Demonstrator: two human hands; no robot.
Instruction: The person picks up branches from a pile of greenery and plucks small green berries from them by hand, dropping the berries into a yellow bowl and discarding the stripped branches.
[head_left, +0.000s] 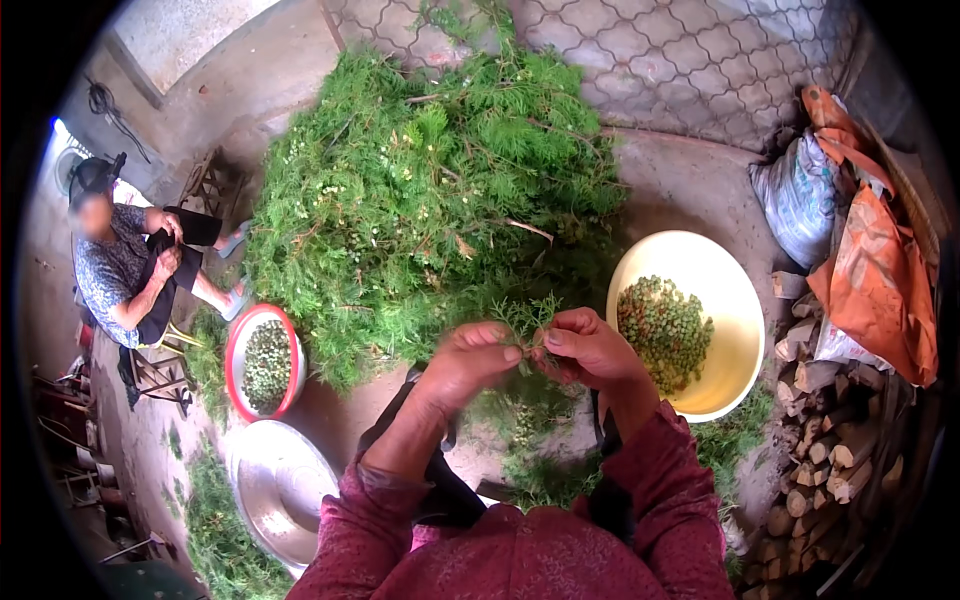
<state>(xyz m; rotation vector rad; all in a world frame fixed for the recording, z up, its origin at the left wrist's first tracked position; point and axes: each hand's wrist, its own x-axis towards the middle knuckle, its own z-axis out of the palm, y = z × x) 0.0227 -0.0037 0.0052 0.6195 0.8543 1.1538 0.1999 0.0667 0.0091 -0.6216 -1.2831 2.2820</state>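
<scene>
Between my two hands is a small green conifer sprig (526, 319). My left hand (474, 361) pinches it between thumb and fingers, and my right hand (592, 346) grips it from the other side, fingertips nearly touching the left ones. Beyond them lies a large heap of leafy conifer branches (442, 187). To the right of my right hand is a cream plastic basin (731, 330) holding a pile of small green and brownish cones (664, 330). At the left, a red-rimmed basin (234, 360) holds pale green cones (268, 366).
A metal basin (281, 487) rests on the floor at lower left, by scattered green sprigs (217, 517). Another person (120, 262) sits at the far left. Stacked firewood (825, 450), a woven sack (799, 195) and an orange sack (885, 277) stand at the right. Behind the heap is wire mesh (675, 67).
</scene>
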